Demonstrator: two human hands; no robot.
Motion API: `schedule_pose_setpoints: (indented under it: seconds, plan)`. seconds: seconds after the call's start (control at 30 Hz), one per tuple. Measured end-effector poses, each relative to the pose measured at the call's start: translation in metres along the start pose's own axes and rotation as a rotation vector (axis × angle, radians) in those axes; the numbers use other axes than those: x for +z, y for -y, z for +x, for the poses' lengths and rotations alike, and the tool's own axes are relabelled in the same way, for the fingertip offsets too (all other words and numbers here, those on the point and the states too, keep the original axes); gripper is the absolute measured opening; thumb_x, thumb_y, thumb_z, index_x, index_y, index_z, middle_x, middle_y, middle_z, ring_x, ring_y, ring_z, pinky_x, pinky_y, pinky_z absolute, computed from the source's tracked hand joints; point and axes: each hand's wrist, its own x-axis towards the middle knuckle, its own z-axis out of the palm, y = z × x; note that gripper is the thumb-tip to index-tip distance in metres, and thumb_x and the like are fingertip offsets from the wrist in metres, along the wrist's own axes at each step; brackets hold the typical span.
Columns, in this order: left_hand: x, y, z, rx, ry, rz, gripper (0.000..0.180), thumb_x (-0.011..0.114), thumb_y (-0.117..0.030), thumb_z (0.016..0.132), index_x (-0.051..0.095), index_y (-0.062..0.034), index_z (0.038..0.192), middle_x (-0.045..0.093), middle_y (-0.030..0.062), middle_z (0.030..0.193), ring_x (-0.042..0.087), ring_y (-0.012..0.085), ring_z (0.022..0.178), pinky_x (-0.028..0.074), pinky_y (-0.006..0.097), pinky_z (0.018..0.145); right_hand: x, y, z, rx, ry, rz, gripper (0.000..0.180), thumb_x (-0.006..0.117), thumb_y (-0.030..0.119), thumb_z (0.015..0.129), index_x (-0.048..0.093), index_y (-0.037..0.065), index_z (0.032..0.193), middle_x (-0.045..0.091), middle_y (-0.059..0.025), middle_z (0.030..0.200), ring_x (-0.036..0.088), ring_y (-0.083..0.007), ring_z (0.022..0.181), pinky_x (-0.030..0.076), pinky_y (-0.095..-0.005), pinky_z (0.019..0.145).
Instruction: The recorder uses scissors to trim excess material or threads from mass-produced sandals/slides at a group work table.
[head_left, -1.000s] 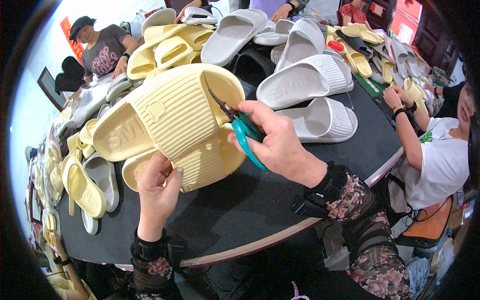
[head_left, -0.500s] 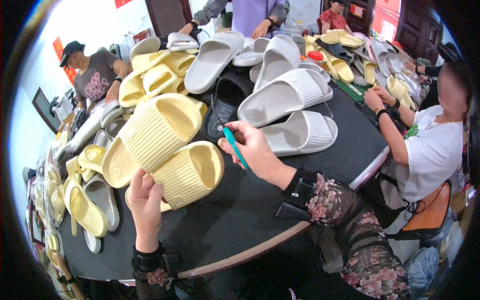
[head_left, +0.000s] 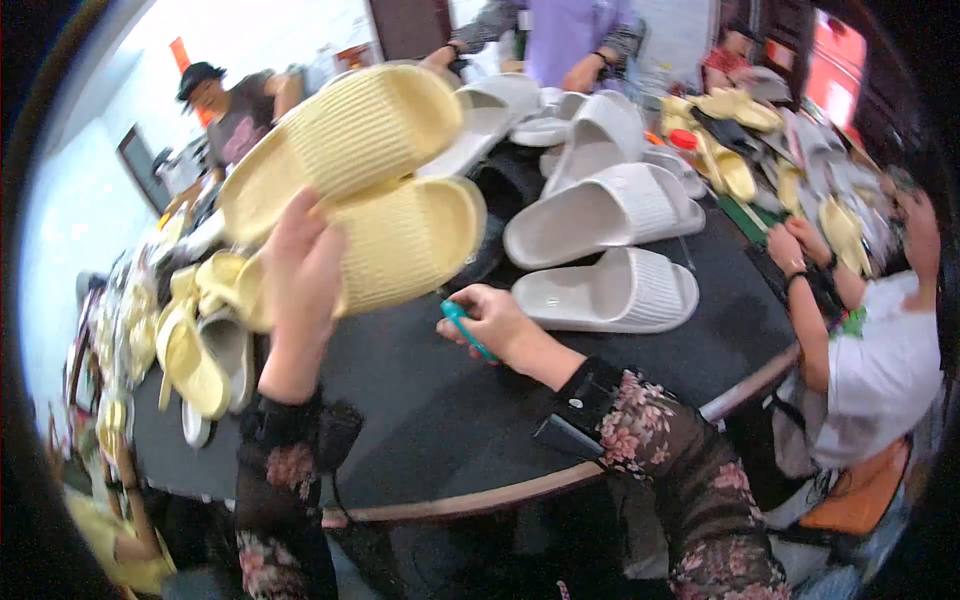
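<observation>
My left hand [head_left: 305, 270] is closed on the edge of a pair of pale yellow slide slippers, held up and tilted over the table. The upper slipper [head_left: 345, 145] overlaps the lower slipper [head_left: 410, 245], and both have ribbed straps. In my right hand [head_left: 505, 325] is a small teal-handled tool [head_left: 466, 330]; its working end is too small to make out. Just beyond that hand lies a light grey slipper [head_left: 607, 292], with another grey slipper [head_left: 600, 215] behind it. A black object [head_left: 492, 215] is partly hidden behind the yellow pair.
The dark table [head_left: 420, 410] has a curved near edge. More yellow slippers [head_left: 193, 370] lie at the left, and a mixed pile [head_left: 735, 165] is at the far right. A person in white [head_left: 870, 370] works at the right; others stand around the far side.
My left hand has lifted the yellow pair up off the table. My right hand keeps the teal-handled tool, slightly lower. The whole view has shifted a little.
</observation>
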Motion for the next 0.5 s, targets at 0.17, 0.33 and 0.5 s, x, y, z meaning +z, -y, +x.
schedule_pose_setpoints:
  seconds: [0.17,0.33,0.5]
  plan:
    - [0.083,-0.019,0.027,-0.003,0.121,0.005,0.033,0.054,0.000,0.076,0.055,0.0014,0.109,0.055,0.0038,0.070,0.051,0.0095,0.061,0.043,0.026,0.055,0.004,0.018,-0.011,0.003,0.104,0.032,0.044,0.073,0.024,0.076,0.057,-0.004,0.107,0.064,-0.0089,0.083,0.057,-0.0121,0.067,0.046,-0.0267,0.059]
    - [0.161,0.010,0.036,0.146,0.380,0.283,0.050,0.061,-0.012,0.075,0.044,0.0044,0.120,0.062,0.0231,0.083,0.063,0.0355,0.083,0.048,0.043,0.076,-0.007,-0.004,-0.011,-0.287,0.179,0.093,0.022,0.058,0.013,0.084,0.059,-0.002,0.101,0.064,-0.0102,0.096,0.058,-0.0140,0.086,0.047,-0.0280,0.078]
    - [0.145,0.013,0.012,0.086,0.517,0.362,0.051,0.060,-0.016,0.077,0.041,0.0022,0.121,0.060,0.0297,0.100,0.058,0.0433,0.097,0.045,0.048,0.085,-0.001,0.021,-0.019,-0.065,0.170,0.296,0.028,0.066,0.011,0.076,0.061,-0.004,0.100,0.065,-0.0055,0.091,0.057,-0.0092,0.083,0.047,-0.0256,0.073]
